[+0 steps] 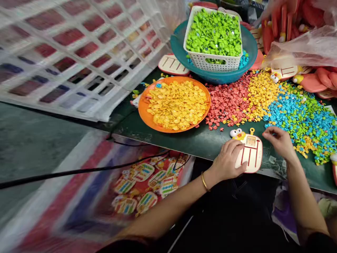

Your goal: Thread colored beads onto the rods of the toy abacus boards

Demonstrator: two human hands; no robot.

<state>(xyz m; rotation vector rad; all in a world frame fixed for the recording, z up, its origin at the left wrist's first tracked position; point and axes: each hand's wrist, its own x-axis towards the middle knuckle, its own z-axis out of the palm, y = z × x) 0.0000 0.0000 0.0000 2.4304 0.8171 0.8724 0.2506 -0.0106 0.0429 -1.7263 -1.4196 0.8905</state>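
My left hand (228,161) is closed on the left side of a cream plastic toy panel (252,159), thumb on its face. The panel has a duck head with bulging eyes (237,133), a yellow loop on top and red-lined slots; it lies at the table's front edge. Just right of it, my right hand (280,141) is raised with thumb and forefinger pinched together. A small red piece (264,134) appears to show at those fingertips. Behind the hands lie loose red pieces (229,102), yellow pieces (262,92) and mixed blue and green pieces (300,114).
An orange plate (142,109) of yellow pieces stands left of the panel. Behind it, a white basket (210,61) of green pieces sits in a blue basin (181,42). A white crate (100,105) stands far left. Below, a striped bag (86,182) holds several finished-looking panels (147,202). Cables hang nearby.
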